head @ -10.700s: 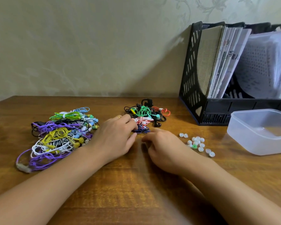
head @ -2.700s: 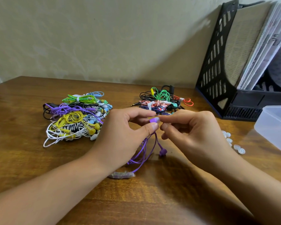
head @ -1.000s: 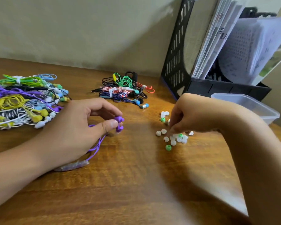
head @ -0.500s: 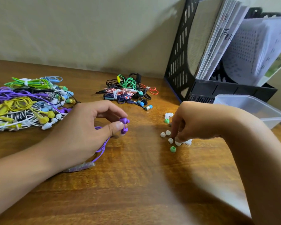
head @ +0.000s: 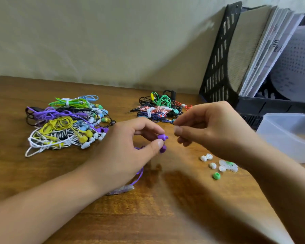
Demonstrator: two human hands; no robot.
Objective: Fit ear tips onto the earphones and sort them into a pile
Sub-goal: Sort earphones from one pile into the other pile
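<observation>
My left hand (head: 127,148) pinches a purple earbud (head: 162,137) between thumb and forefinger, just above the wooden table (head: 165,217). The second purple bud (head: 162,149) hangs right below it, and the purple cable (head: 139,173) trails under my wrist to a wrapped bundle (head: 121,190). My right hand (head: 211,131) is a few centimetres right of the bud, thumb and fingertips pinched together on a small ear tip that they almost hide. Loose white ear tips (head: 213,165) and a green one (head: 216,175) lie below that hand.
A large pile of colourful earphones (head: 65,124) lies at the left. A smaller tangled pile (head: 162,108) sits behind my hands. A clear plastic container (head: 289,136) stands at the right, and a black file rack (head: 218,67) with papers stands against the wall.
My right hand has lifted off the loose ear tips and moved left and up towards the purple bud. My left hand kept its hold on the bud.
</observation>
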